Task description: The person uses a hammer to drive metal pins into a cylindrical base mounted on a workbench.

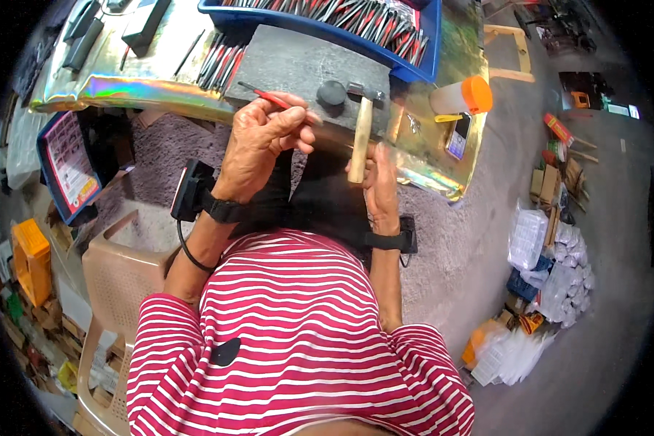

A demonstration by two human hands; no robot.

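Note:
My left hand [272, 134] is closed in a pinch on a slim red-and-black stick-like tool [269, 97], its dark end pointing to the upper left over the stone block [291, 62]. A hammer [360, 142] with a pale wooden handle extends past the block's near edge, its dark metal head above the block. My right hand [382, 189] has its fingers curled behind the lower part of that handle, partly hidden by it. On the block, a round black disc [331, 93] sits left of the hammer head.
A blue tray [432, 62] holds many similar red-and-black tools. More such tools [221, 65] lie loose left of the block. An orange-lidded jar [465, 96] stands at the right. A plastic chair [116, 251] is at my left; bagged goods [559, 283] lie on the floor.

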